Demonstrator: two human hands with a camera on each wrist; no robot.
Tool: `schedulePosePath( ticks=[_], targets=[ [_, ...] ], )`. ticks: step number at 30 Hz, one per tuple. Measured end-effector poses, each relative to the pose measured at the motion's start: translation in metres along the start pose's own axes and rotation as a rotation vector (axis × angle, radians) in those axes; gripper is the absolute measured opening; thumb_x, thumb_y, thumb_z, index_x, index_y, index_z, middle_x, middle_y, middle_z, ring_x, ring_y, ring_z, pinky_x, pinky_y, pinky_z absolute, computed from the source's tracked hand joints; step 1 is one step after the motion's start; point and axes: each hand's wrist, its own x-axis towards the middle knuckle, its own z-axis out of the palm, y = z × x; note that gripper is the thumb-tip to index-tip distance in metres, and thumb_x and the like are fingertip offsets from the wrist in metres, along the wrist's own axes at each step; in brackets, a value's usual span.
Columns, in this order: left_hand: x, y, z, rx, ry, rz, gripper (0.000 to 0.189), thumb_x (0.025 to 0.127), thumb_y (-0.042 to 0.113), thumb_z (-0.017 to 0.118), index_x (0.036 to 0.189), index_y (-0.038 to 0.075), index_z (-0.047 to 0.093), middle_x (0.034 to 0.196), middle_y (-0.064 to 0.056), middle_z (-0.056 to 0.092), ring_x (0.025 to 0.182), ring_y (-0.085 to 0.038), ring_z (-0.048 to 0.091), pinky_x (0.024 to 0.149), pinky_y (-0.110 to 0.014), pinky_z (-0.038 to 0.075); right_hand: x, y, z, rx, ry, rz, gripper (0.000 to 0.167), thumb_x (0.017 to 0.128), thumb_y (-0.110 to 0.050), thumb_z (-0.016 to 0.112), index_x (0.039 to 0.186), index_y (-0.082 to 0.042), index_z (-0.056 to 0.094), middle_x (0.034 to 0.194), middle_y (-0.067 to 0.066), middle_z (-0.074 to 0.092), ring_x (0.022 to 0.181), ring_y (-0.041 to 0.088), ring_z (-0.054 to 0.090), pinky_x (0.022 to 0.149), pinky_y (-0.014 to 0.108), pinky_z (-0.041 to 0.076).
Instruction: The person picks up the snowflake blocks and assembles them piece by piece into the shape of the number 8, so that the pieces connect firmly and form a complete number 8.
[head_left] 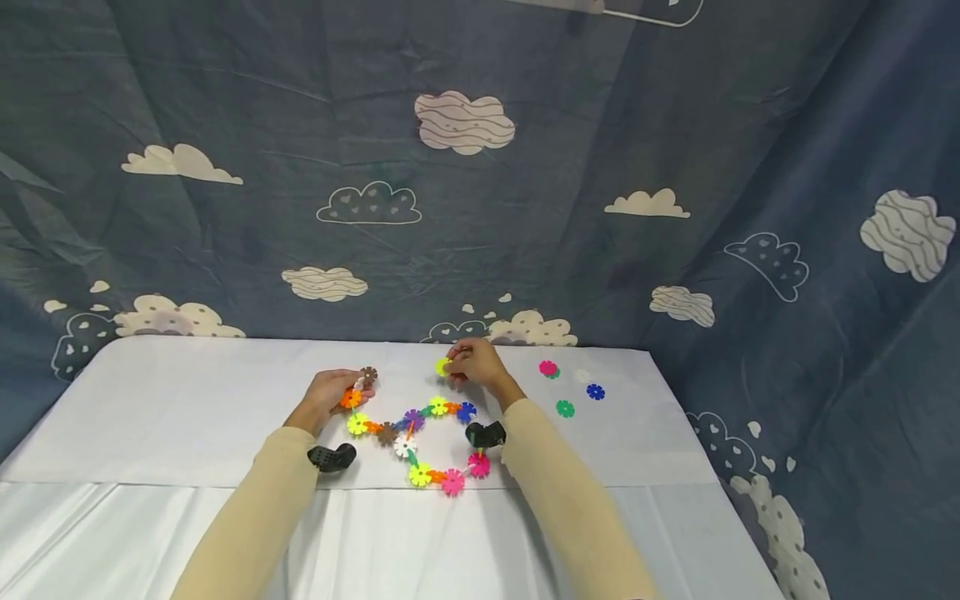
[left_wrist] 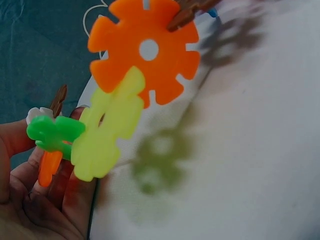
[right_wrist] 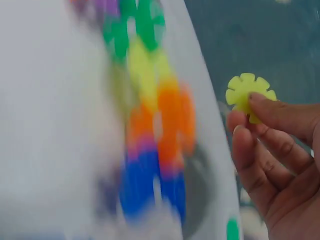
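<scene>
My left hand point(head_left: 327, 395) pinches one end of a chain of notched plastic snowflake discs, at a white disc point(left_wrist: 37, 114). Beside its fingers are a brown disc point(head_left: 368, 376) and an orange disc point(head_left: 350, 398). A green disc point(left_wrist: 55, 131) and a yellow disc point(left_wrist: 107, 130) continue the chain. From there it runs rightward and joins a ring of mixed colours, with a purple disc point(head_left: 413, 420) and a pink disc point(head_left: 452, 482). Behind the ring, my right hand point(head_left: 480, 364) holds a single yellow disc point(right_wrist: 245, 94) between thumb and fingers.
Loose discs lie on the white table point(head_left: 225, 417) to the right: a pink disc point(head_left: 547, 367) overlapping a green one, a blue disc point(head_left: 596, 392), another green disc point(head_left: 565, 408) and a pale disc point(head_left: 582, 376). A dark cloud-patterned curtain point(head_left: 525, 250) hangs behind the table.
</scene>
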Motion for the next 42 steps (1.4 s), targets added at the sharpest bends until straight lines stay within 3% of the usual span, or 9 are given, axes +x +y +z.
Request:
schedulePosePath(
  ticks=[4,10,14,19,22,33,38,42],
  targets=[
    [0.001,0.001,-0.002,0.001,0.005,-0.004,0.045,0.1,0.028,0.052,0.135,0.0,0.051,0.129,-0.016,0.056,0.092,-0.014,0.056,0.069,-0.02,0.048,0.001,-0.018,0.032,0.037,-0.046,-0.082,0.009,0.082,0.009,0.07,0.086,0.005,0.062,0.074,0.01,0.064,0.059,0.014,0.064,0.058,0.031,0.057],
    [-0.001,0.001,-0.001,-0.023,-0.01,0.001,0.043,0.1,0.025,0.053,0.132,-0.004,0.052,0.118,-0.016,0.064,0.073,-0.006,0.061,0.066,-0.019,0.052,0.003,-0.028,0.072,0.023,-0.013,-0.117,0.009,0.08,0.01,0.071,0.081,0.005,0.064,0.077,0.012,0.067,0.063,0.014,0.065,0.061,0.03,0.058],
    [-0.003,0.002,0.0,-0.033,-0.007,0.004,0.043,0.099,0.025,0.054,0.13,-0.004,0.054,0.107,-0.01,0.069,0.07,-0.005,0.061,0.065,-0.018,0.051,0.004,-0.028,0.083,0.021,0.017,-0.117,0.01,0.079,0.012,0.072,0.079,0.006,0.064,0.076,0.013,0.067,0.06,0.012,0.063,0.06,0.027,0.058],
    [-0.001,0.003,0.001,-0.122,-0.036,0.023,0.041,0.101,0.019,0.052,0.13,-0.009,0.049,0.081,-0.004,0.069,0.062,-0.005,0.066,0.064,-0.018,0.055,0.006,-0.026,0.087,0.026,0.033,-0.118,0.01,0.078,0.012,0.072,0.077,0.005,0.065,0.076,0.012,0.068,0.058,0.012,0.063,0.058,0.025,0.057],
    [0.001,0.002,0.001,-0.149,-0.039,0.029,0.041,0.101,0.017,0.051,0.13,-0.011,0.048,0.075,-0.002,0.067,0.06,-0.006,0.066,0.062,-0.019,0.055,0.007,-0.027,0.088,0.016,0.042,-0.123,0.01,0.078,0.012,0.072,0.076,0.005,0.065,0.074,0.012,0.068,0.059,0.015,0.065,0.058,0.025,0.057],
    [0.004,0.001,0.001,-0.104,-0.019,0.041,0.04,0.101,0.018,0.05,0.131,-0.009,0.05,0.088,-0.006,0.067,0.062,-0.004,0.062,0.062,-0.018,0.054,0.005,-0.033,0.091,-0.027,0.05,-0.084,0.008,0.078,0.009,0.073,0.076,0.003,0.068,0.072,0.01,0.068,0.06,0.014,0.066,0.059,0.026,0.057],
    [0.001,0.001,0.003,-0.094,0.011,0.061,0.04,0.1,0.017,0.051,0.129,-0.01,0.051,0.084,-0.005,0.069,0.061,-0.004,0.062,0.06,-0.018,0.053,0.005,-0.035,0.092,-0.018,0.054,-0.038,0.01,0.077,0.01,0.074,0.072,0.004,0.067,0.075,0.012,0.069,0.061,0.012,0.065,0.06,0.025,0.057],
    [-0.004,0.001,0.006,-0.014,0.062,0.066,0.038,0.1,0.02,0.053,0.127,-0.008,0.055,0.102,-0.014,0.067,0.069,-0.007,0.061,0.063,-0.018,0.051,0.008,-0.036,0.093,-0.049,0.044,-0.031,0.011,0.075,0.011,0.074,0.071,0.003,0.067,0.072,0.009,0.068,0.061,0.011,0.062,0.061,0.025,0.057]
  ],
)
